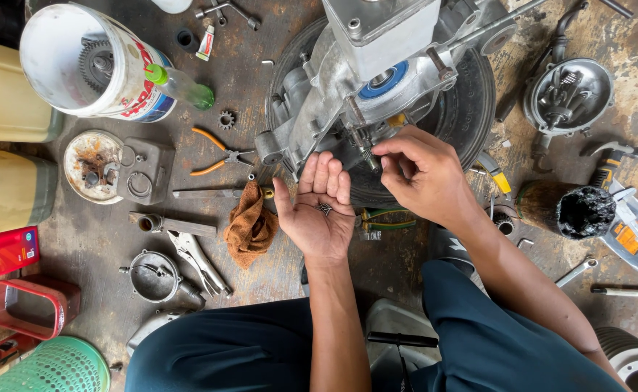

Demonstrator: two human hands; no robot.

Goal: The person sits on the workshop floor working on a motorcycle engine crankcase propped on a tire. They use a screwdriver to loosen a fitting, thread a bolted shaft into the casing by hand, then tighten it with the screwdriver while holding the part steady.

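Head view: a cast-aluminium engine case (377, 80) — grey, ribbed, oily — is seen resting on a black rubber tyre (471, 109). The right hand (424, 174) is pinched narrowly on a small steel shaft (367, 156) at its lower edge. The left hand (319, 207) is cupped open, with tiny metal parts (325, 210) cradled in its palm — easily spilled if it tilts.
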